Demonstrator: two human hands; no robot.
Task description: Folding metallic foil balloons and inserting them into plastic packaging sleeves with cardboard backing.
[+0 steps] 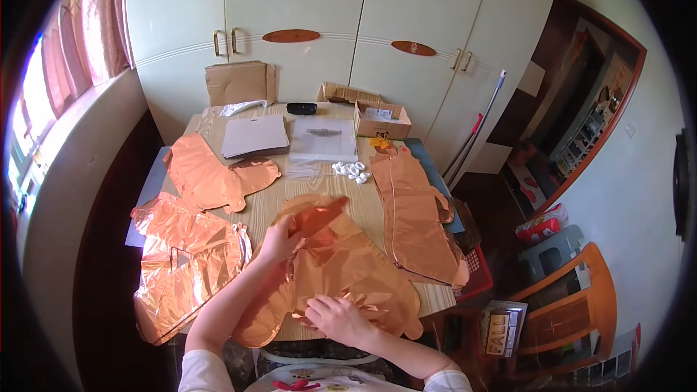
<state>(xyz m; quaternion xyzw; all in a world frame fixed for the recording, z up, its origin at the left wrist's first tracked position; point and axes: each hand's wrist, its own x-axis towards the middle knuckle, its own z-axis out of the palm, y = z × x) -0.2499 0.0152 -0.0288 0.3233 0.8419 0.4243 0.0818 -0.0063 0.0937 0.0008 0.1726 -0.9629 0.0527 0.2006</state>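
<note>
A flat, copper-coloured foil balloon [345, 254] lies at the table's near middle, creased and partly folded over. My left hand [279, 241] is closed on its upper left part, where a flap of foil stands raised. Lower down, my right hand [335, 319] has its fingers curled onto the same balloon near the table's front edge, with the foil bunched around them. Another flat foil balloon [207, 174] rests at the far left. A shinier, wrinkled one [192, 265] lies beside my left forearm, and a long foil piece [410, 210] covers the right side.
Behind the foil stand a stack of grey-white sheets [254, 135], a clear plastic packet [324, 139], several small white rolls [351, 171], a black item [301, 108] and an open cardboard box [382, 120]. A wooden chair [581, 305] and red basket [475, 272] stand to the right.
</note>
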